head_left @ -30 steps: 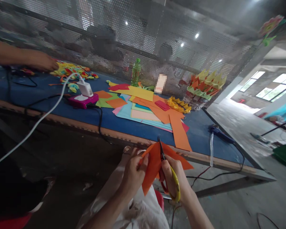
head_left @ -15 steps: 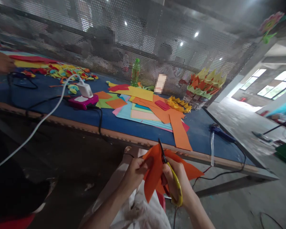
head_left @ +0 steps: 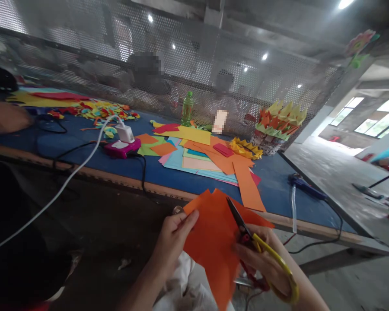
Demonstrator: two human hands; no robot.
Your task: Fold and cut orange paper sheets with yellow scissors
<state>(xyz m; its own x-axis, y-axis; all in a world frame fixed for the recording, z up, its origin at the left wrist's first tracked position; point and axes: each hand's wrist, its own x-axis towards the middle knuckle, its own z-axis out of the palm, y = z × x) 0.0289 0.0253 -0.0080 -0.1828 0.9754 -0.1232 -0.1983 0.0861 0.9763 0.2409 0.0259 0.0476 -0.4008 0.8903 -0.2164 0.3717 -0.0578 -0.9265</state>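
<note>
An orange sheet of paper [head_left: 210,242] with pointed corners hangs over my lap in front of the table edge. My left hand [head_left: 174,235] pinches it at its upper left side, thumb on top. In my right hand [head_left: 262,255] is a pair of scissors [head_left: 272,259] with yellow-wrapped and red handles. Their dark blades look together and point up and left, lying over the paper's right part. Whether the right fingers also touch the paper, I cannot tell.
On the blue table [head_left: 275,198] lie stacked coloured papers [head_left: 197,162], an orange strip [head_left: 249,185], a magenta power strip [head_left: 121,148] and a glue gun [head_left: 306,185]. Behind stand a green bottle [head_left: 187,110] and a folded-paper basket [head_left: 275,123]. Another person's arm [head_left: 6,119] reaches in at left.
The orange paper has spread from a folded shape to a flatter one. My right hand with the scissors has moved right and down; my left hand has shifted slightly left.
</note>
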